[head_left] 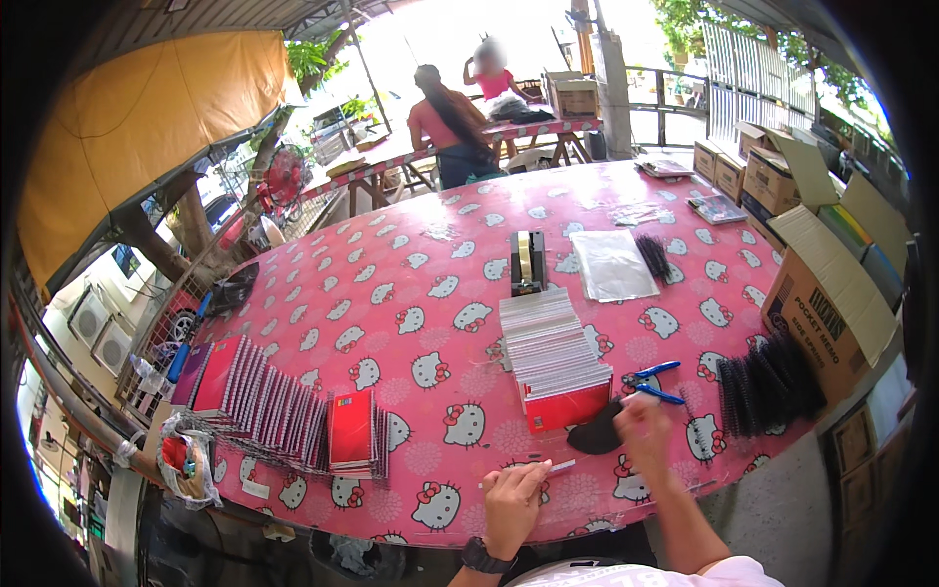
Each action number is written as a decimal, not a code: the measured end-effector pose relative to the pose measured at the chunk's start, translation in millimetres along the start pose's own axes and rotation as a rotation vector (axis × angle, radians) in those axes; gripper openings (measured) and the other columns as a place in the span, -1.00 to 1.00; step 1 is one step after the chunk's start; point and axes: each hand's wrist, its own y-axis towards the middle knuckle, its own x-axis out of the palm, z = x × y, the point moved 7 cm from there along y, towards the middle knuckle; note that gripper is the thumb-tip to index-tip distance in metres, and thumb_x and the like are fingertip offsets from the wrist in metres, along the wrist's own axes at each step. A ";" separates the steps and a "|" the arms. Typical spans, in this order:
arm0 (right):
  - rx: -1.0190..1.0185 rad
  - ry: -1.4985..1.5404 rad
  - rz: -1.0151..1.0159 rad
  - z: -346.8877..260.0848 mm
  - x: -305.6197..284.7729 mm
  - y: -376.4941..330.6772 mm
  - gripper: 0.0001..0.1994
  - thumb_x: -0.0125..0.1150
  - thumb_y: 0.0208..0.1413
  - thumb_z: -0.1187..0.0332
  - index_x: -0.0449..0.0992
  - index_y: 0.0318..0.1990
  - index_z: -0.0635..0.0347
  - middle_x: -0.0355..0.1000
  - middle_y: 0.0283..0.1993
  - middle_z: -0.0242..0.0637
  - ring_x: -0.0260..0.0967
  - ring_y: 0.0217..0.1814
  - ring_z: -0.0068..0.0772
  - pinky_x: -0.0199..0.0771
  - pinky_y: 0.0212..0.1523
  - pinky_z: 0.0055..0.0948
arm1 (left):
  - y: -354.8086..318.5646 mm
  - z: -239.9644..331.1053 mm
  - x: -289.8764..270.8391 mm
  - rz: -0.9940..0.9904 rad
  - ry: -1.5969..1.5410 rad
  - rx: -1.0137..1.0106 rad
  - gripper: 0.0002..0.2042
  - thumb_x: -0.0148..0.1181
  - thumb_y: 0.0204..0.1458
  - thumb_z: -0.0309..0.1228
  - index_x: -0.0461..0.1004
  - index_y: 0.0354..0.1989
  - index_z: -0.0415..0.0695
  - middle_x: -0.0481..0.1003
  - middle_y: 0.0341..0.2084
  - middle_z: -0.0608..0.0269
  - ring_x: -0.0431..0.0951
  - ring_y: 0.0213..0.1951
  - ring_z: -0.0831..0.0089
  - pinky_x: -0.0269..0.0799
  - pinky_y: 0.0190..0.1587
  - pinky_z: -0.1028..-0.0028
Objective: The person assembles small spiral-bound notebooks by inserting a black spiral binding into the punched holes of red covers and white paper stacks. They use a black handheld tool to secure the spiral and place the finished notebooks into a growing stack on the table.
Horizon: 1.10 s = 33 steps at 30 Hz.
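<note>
With the left hand (516,497), gripping a thin, flat, white-edged piece (561,469) near the front edge of a shiny pink table cover (509,430) with white cat faces. Fingers curled over one end, with the other end poking out to the right. Too small to tell what kind of piece.

With the right hand (644,426), bent at the fingers and blurred, hovering or resting beside a flat, black, rounded thing (595,431), just below metal pliers with spread blue handles (661,394). Cannot tell whether holding anything there.

Wearing a black watch (486,557) on the left wrist. Facing a long, leaning stack of white-edged pads (555,347), red-covered at the near end. Off to the left, a long row of red spiral notebooks (259,401), then a small red pile (352,430). Off to the right, a heap of black plastic coils (771,386) beside an open brown cardboard box (827,303).
</note>
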 end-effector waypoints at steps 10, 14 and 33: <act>0.111 -0.762 -0.028 88.4 -110.4 12.8 -0.73 0.36 -0.15 0.43 0.47 -0.24 0.16 0.38 -0.28 -0.17 0.34 -0.15 -0.13 0.34 -0.08 -0.23 | -0.6 0.3 -0.5 0.023 -0.032 0.067 -0.65 0.23 -0.17 -0.54 0.60 -0.15 0.10 0.54 -0.32 0.49 0.47 -0.24 0.45 0.24 -0.14 0.40; 0.106 -0.609 0.142 80.6 -121.3 24.3 -0.82 0.21 -0.02 0.51 0.44 -0.22 0.24 0.36 -0.30 -0.14 0.35 -0.18 -0.14 0.38 -0.19 -0.22 | -0.7 3.7 -1.3 0.060 -0.021 0.063 -0.68 0.25 -0.17 -0.55 0.62 -0.19 0.10 0.55 -0.34 0.50 0.47 -0.28 0.45 0.25 -0.17 0.41; -0.067 -0.005 -0.676 -55.2 41.7 -17.9 -0.60 0.16 -0.04 0.67 0.55 -0.02 0.09 0.38 -0.31 -0.28 0.37 -0.35 -0.47 0.41 -0.32 -0.53 | 2.8 -3.5 0.3 0.057 -0.010 -0.018 -0.78 0.35 -0.11 -0.30 0.63 -0.23 0.13 0.54 -0.40 0.52 0.44 -0.31 0.50 0.18 -0.17 0.41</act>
